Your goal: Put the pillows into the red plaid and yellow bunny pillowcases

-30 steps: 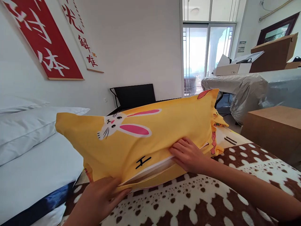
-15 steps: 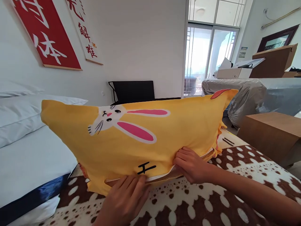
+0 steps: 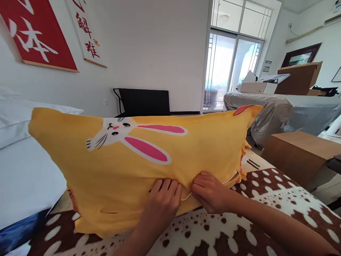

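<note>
A plump yellow pillow in a pillowcase (image 3: 202,145) stands on its long edge in front of me, with a white rabbit print (image 3: 117,131) and pink ears facing me. Along its lower edge runs an opening with a white edge strip (image 3: 229,178), visible to the right of my right hand. My left hand (image 3: 163,201) is closed on the fabric at the lower middle, fingertips curled over it. Just right of it, my right hand (image 3: 211,192) pinches the edge of the opening. Whether either holds a zipper pull is hidden.
Beneath the pillow lies a brown and white patterned blanket (image 3: 274,192). White bedding (image 3: 29,174) is at the left, a black chair (image 3: 144,101) behind. On the right are a cardboard box (image 3: 295,153) and plastic-covered furniture (image 3: 266,110) with boxes on top.
My left hand has slid right along the lower edge, close to my right hand. The gap left of it no longer shows. My right hand keeps its hold; the view has turned slightly.
</note>
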Tool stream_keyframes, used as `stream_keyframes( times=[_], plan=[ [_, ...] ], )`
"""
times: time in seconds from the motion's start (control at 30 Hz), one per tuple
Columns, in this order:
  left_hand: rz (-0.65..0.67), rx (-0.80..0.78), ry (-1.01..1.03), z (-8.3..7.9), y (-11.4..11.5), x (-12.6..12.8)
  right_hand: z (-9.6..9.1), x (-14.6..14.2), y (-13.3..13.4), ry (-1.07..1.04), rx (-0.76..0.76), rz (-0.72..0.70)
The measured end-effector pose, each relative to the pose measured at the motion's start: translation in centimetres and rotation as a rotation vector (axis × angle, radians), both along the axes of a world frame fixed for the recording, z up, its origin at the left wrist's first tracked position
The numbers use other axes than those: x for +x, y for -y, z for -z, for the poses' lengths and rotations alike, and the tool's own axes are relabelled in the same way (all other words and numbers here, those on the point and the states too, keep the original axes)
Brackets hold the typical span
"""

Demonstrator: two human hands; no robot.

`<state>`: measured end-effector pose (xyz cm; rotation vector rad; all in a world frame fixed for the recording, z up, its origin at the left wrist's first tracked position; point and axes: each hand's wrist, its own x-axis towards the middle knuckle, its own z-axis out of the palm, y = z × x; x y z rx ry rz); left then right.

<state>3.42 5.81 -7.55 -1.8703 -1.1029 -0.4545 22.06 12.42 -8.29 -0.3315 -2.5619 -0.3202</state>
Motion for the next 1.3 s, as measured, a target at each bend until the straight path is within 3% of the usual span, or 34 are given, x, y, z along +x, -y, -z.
stream_keyframes(
  times=[0.1, 0.23, 0.37, 0.5, 0.77, 1.1, 1.3],
  plan=[
    [-0.045, -0.025, 0.028, -0.4, -2.6, -0.5, 0.7, -1.8, -2.4, -0.129, 0.003, 0.073],
    [-0.099, -0.224, 0.095, -0.6, -6.8, -2.0, 1.3, -4.4, -6.3, -0.201, -0.051, 0.175],
    [-0.096, -0.311, 0.146, 1.5, -10.5, -3.5, 3.1, -6.2, -9.7, -0.202, -0.119, 0.243],
    [-0.099, -0.306, 0.18, 3.6, -12.0, -4.2, 4.7, -6.7, -11.1, -0.233, -0.162, 0.24],
    [-0.015, -0.163, 0.226, 2.8, -11.3, -4.3, 3.9, -6.4, -10.5, -0.29, -0.158, 0.182],
    [-0.043, -0.249, 0.139, 0.5, -8.6, -3.1, 2.2, -5.2, -9.9, -0.248, -0.106, 0.036],
    [-0.006, -0.256, 0.157, -1.6, -5.7, -3.1, 0.1, -4.2, -7.9, -0.084, -0.112, 0.109]
  ],
)
